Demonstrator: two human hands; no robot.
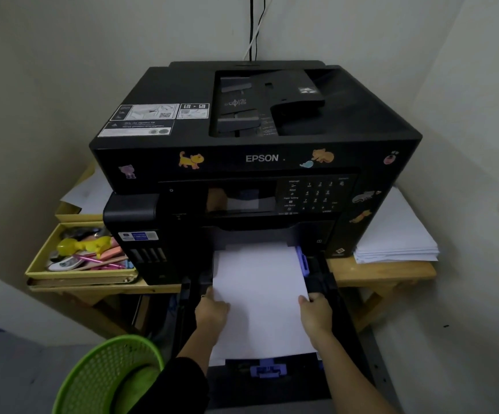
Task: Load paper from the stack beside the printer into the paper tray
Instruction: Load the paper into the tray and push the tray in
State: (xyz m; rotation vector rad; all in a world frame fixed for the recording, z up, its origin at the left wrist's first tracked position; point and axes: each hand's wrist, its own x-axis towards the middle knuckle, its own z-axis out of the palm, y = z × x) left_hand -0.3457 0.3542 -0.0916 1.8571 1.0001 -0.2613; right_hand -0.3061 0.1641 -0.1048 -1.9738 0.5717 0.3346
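Observation:
A black Epson printer stands on a wooden table. Its paper tray is pulled out toward me, with purple guides at the right side and front. A sheaf of white paper lies in the tray. My left hand grips the paper's left edge and my right hand grips its right edge. To the right of the printer, on the table, rests the white paper stack.
A yellow box of pens and small items sits left of the printer, with loose sheets behind it. A green mesh basket stands on the floor at lower left. Walls close in on both sides. Cables run up the wall behind.

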